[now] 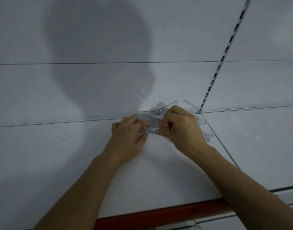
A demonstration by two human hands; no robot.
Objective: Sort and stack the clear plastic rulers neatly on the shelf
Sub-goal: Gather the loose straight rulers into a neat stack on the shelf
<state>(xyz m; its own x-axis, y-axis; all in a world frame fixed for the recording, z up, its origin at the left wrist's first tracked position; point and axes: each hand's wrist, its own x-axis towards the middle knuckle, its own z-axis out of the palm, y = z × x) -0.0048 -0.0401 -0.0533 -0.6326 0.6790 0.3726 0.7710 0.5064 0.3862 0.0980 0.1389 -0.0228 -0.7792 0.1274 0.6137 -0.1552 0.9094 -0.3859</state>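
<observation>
1. White metal shelving fills the view: a flat white shelf [76, 155] with a dark red front edge strip [159, 213], a white back panel [92, 88] behind it, and a slotted upright rail [225, 52] on the right
2. Clear plastic rulers and set squares [169, 107] lie in a loose pile at the back of the shelf, against the back panel and just left of the rail's foot
3. Left hand [127, 135] rests on the pile's left end, fingers curled over a straight clear ruler [150, 129] with the thumb at its near edge
4. Right hand [183, 127] pinches the same ruler near its middle, fingertips drawn together
5. Judging by this, the sorting is only partly done: triangular pieces behind the right hand lean at odd angles, and edges do not line up
6. A large shadow [99, 55] darkens the back panel, and the see-through plastic makes separate pieces hard to count; both hands hide much of the pile
</observation>
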